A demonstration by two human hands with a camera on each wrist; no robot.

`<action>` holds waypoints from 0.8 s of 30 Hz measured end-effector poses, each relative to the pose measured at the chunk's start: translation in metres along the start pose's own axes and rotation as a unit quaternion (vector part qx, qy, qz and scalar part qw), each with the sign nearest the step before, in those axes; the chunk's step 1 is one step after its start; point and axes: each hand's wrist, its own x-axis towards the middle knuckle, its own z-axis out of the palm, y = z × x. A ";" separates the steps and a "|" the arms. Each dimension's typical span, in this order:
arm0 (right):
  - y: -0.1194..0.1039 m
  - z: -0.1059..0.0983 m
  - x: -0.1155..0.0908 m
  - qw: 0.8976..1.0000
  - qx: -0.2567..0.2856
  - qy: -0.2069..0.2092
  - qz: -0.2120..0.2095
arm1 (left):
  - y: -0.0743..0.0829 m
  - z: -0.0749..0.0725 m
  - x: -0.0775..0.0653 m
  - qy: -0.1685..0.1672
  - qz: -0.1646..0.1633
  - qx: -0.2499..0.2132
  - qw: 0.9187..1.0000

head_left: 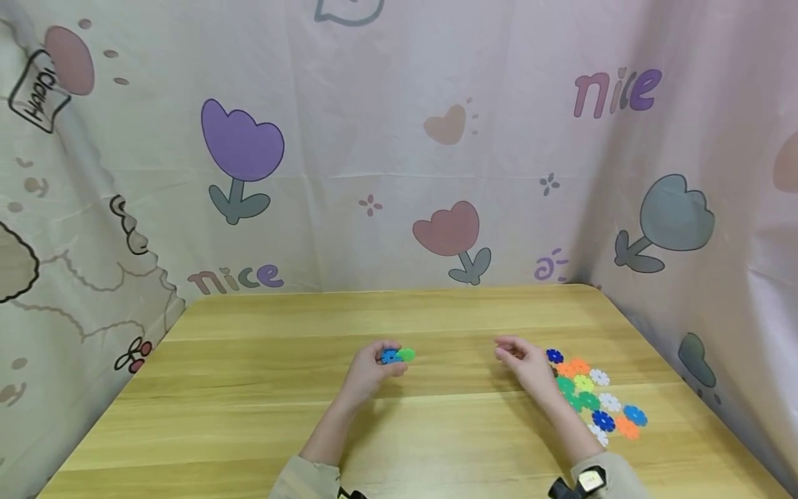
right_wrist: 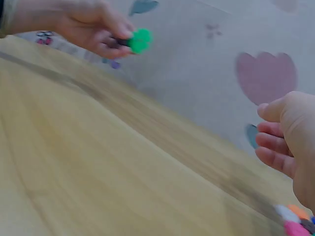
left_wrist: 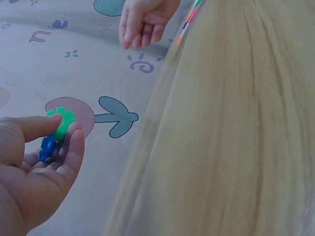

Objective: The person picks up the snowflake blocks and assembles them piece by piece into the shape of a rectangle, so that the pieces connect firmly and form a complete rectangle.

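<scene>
Above the table's middle, my left hand [head_left: 368,374] pinches a small joined group of notched plastic snowflake discs between thumb and fingers. A bright green disc [left_wrist: 62,123] stands out at the fingertips, and a blue disc [left_wrist: 47,147] is set at an angle against it, partly hidden by the fingers. My right hand [head_left: 526,367] hovers to the right, apart from the left one, its fingers loosely bent with nothing between them. Close beside the right hand and forearm lies a spread of loose snowflake discs [head_left: 588,400], partly covered by that arm.
The wooden table [head_left: 249,402] runs back to a patterned curtain [head_left: 349,138], which also hangs along both sides. Among the loose discs are dark blue [head_left: 603,421], orange [head_left: 627,427], white [head_left: 609,402] and yellow [head_left: 583,383] ones, some overlapping.
</scene>
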 end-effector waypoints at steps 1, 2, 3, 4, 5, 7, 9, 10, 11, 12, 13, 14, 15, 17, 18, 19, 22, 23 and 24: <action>0.003 -0.006 0.001 1.000 -0.009 0.008 0.001 | 0.000 0.000 0.000 0.000 0.000 0.000 1.000; 0.006 -0.012 0.002 1.000 -0.023 0.016 0.002 | 0.000 -0.001 0.000 0.002 -0.002 0.001 1.000; 0.009 -0.018 0.003 0.999 -0.038 0.024 0.002 | -0.001 -0.001 0.000 0.002 0.000 0.002 1.000; 0.012 -0.024 0.005 0.998 -0.055 0.030 0.001 | -0.001 -0.002 0.001 0.004 -0.002 0.003 1.000; 0.015 -0.030 0.006 0.997 -0.069 0.034 0.002 | -0.002 -0.002 0.001 0.005 -0.002 0.005 1.000; 0.020 -0.040 0.010 0.995 -0.095 0.035 0.007 | -0.002 -0.003 0.001 0.009 -0.003 0.007 1.000; 0.025 -0.049 0.013 0.992 -0.117 0.032 0.014 | -0.002 -0.003 0.001 0.011 0.001 0.011 1.000; 0.028 -0.052 0.015 0.992 -0.125 0.030 0.019 | -0.001 -0.003 0.000 0.011 0.000 0.010 1.000; 0.030 -0.056 0.015 0.991 -0.126 0.025 0.025 | -0.001 -0.004 0.000 0.011 0.001 0.010 1.000; 0.032 -0.059 0.016 0.990 -0.133 0.022 0.030 | -0.001 -0.004 0.000 0.011 0.003 0.008 1.000; 0.034 -0.061 0.016 0.990 -0.139 0.018 0.033 | 0.000 -0.004 -0.001 0.010 0.005 0.005 1.000; 0.036 -0.063 0.016 0.989 -0.146 0.015 0.036 | 0.000 -0.004 -0.001 0.011 0.005 0.002 1.000; 0.038 -0.064 0.016 0.987 -0.152 0.012 0.040 | 0.000 -0.004 -0.001 0.010 0.006 -0.001 1.000; 0.040 -0.067 0.015 0.986 -0.158 0.002 0.048 | 0.000 -0.004 0.000 0.011 0.005 -0.006 1.000; 0.042 -0.068 0.015 0.985 -0.167 -0.003 0.050 | 0.000 -0.004 0.000 0.011 0.006 -0.008 1.000; 0.043 -0.068 0.014 0.984 -0.171 -0.008 0.053 | 0.000 -0.004 0.000 0.011 0.007 -0.009 1.000; 0.045 -0.071 0.014 0.981 -0.185 -0.028 0.058 | -0.001 -0.003 0.000 0.006 0.009 -0.009 1.000; 0.045 -0.071 0.014 0.979 -0.191 -0.033 0.057 | -0.002 -0.003 0.000 0.005 0.009 -0.010 1.000; 0.045 -0.071 0.014 0.978 -0.196 -0.037 0.056 | -0.001 -0.003 -0.001 0.004 0.010 -0.011 1.000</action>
